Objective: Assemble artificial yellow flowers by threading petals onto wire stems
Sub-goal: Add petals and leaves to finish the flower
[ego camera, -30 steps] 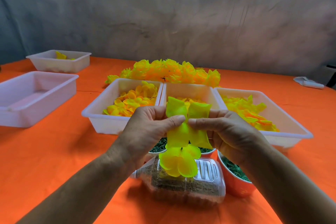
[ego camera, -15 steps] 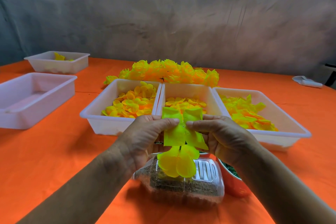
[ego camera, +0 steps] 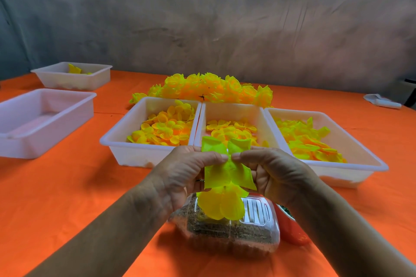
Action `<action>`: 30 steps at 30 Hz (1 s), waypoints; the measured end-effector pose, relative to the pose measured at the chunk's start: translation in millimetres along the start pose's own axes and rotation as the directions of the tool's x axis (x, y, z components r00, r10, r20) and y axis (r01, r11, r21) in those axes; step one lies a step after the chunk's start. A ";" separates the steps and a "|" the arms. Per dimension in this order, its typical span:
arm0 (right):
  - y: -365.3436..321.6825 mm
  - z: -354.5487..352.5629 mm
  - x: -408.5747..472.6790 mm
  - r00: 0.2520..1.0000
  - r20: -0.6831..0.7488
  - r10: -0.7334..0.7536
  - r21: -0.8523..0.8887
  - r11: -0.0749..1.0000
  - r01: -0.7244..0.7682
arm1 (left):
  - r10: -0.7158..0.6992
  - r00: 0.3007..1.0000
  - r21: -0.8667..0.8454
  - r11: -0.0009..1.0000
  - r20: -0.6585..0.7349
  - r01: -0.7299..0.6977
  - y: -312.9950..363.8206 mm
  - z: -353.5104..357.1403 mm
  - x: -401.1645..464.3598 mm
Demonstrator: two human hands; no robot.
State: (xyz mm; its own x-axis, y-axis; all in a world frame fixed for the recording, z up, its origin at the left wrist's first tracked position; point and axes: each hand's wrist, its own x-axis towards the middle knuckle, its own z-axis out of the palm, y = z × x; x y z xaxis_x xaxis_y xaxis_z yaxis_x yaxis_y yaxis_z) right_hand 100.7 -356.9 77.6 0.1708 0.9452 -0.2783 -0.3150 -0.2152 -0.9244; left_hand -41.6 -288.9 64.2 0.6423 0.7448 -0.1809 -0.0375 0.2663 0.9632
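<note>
Both hands, the left hand (ego camera: 186,175) and right hand (ego camera: 274,173), are pinching a square-petal layer (ego camera: 227,166) above the rounder petals (ego camera: 221,206), probably lining up its middle hole with the wire, over the orange surface (ego camera: 56,198).

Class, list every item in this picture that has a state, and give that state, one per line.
Left hand: pinching the petal piece.
Right hand: pinching the petal piece.
Petal piece: held up, spread flat.
Three front trays: holding loose petals.
Near left tray: no petals visible.
Clear box: lid shut.
</note>
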 end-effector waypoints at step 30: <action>5.2 -0.8 4.3 1.000 0.010 -0.015 -0.046 0.999 0.015 | -0.045 0.999 0.025 0.999 0.005 0.045 -4.7 -1.6 6.9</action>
State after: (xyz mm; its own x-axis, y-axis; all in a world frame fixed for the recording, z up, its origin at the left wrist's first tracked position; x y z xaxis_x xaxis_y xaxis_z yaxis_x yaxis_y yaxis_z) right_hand 100.6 -354.1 71.4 0.1664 0.9507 -0.2619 -0.2687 -0.2118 -0.9396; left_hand -38.2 -284.0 58.1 0.6471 0.7290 -0.2231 0.0104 0.2841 0.9587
